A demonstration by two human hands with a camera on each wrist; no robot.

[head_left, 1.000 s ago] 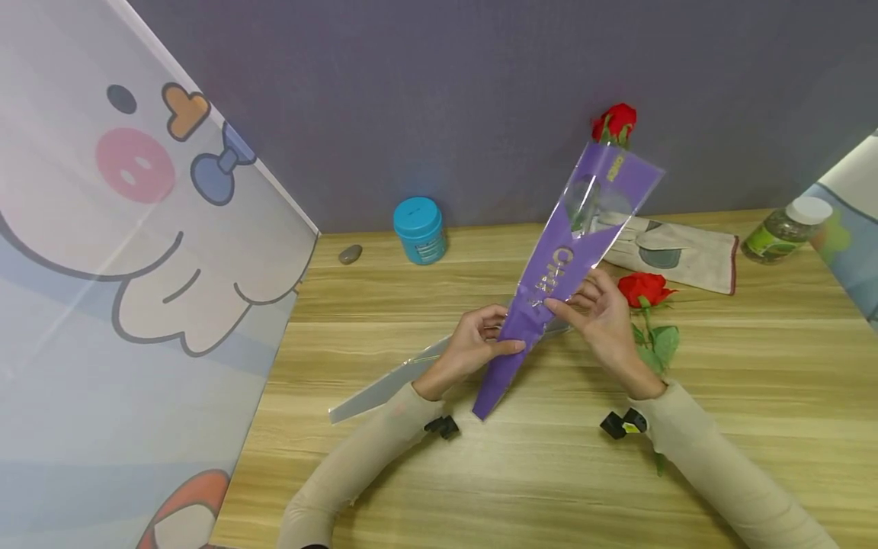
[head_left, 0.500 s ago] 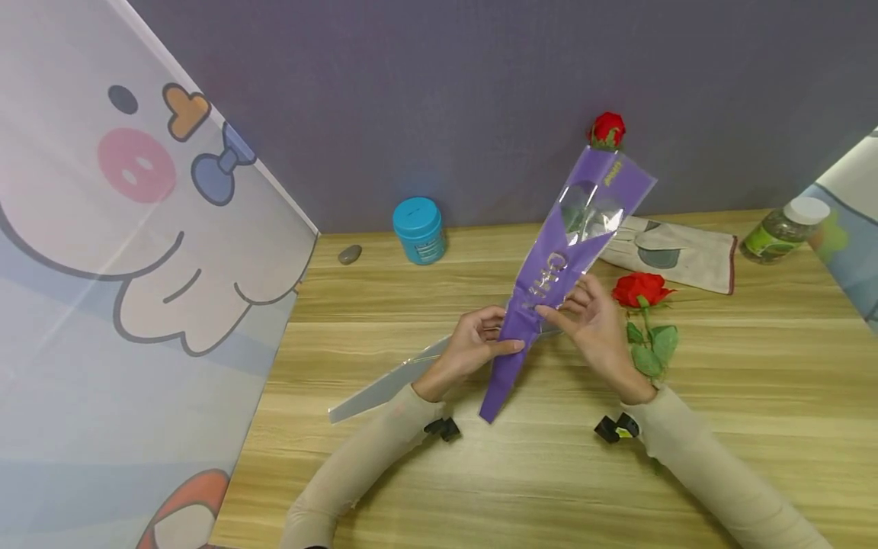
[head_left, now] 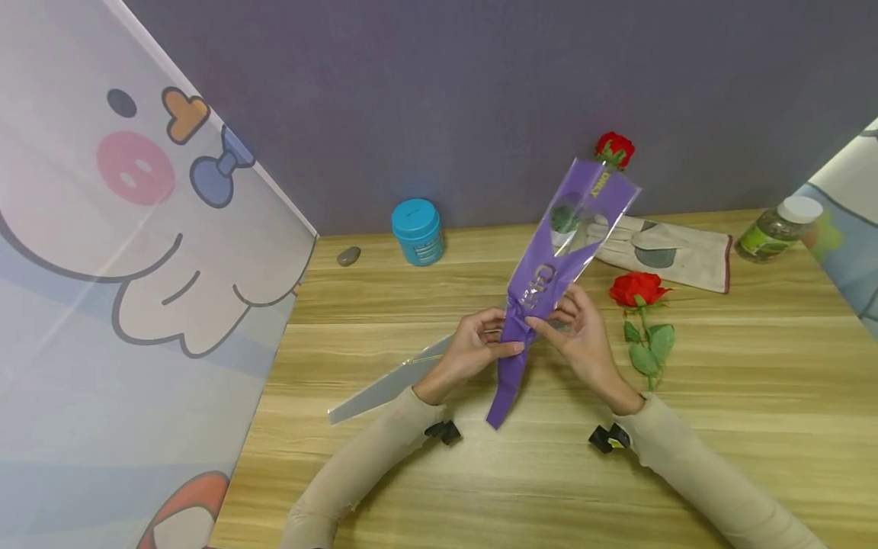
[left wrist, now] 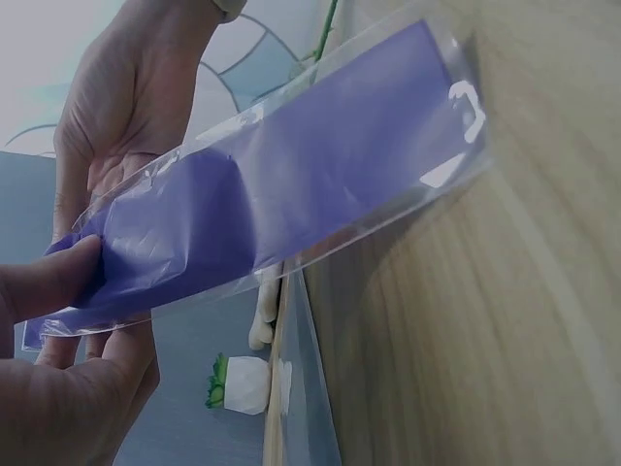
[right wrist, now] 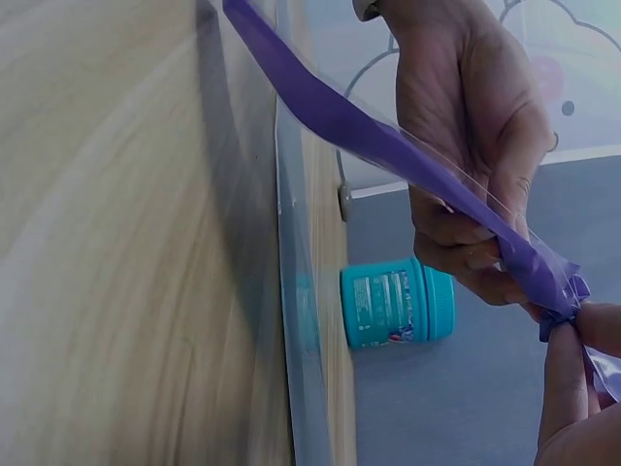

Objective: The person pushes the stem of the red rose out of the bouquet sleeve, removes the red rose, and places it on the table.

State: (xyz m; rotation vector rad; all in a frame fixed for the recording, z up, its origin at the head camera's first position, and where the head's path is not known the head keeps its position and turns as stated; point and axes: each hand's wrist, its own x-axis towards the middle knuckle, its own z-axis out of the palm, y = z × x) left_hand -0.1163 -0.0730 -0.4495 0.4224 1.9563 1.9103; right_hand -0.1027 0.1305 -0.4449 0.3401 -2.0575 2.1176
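Note:
A purple flower sleeve (head_left: 538, 286) with a clear window is held tilted above the table. My left hand (head_left: 473, 347) pinches its narrow lower part, thumb on the front. Just above, my right hand (head_left: 579, 339) pinches the sleeve, which is creased and bunched there. Its lower end hangs free, and the right wrist view shows the purple film (right wrist: 539, 267) gathered between both hands. A red rose (head_left: 615, 149) stands at the sleeve's wide upper end; most of its stem is hidden. Another red rose (head_left: 639, 290) with green leaves lies right of my right hand.
A clear sleeve (head_left: 391, 389) lies flat under my left arm. Behind are a blue tub (head_left: 418, 231), a grey stone (head_left: 348, 256), a white work glove (head_left: 679, 255) and a white-capped jar (head_left: 778, 229). A white-potted plant (left wrist: 243, 385) stands behind the purple sleeve.
The purple sleeve's upper end has moved down and left, and its lower end has swung right. My right hand has shifted left and down, closer to my left hand. The bunching has grown.

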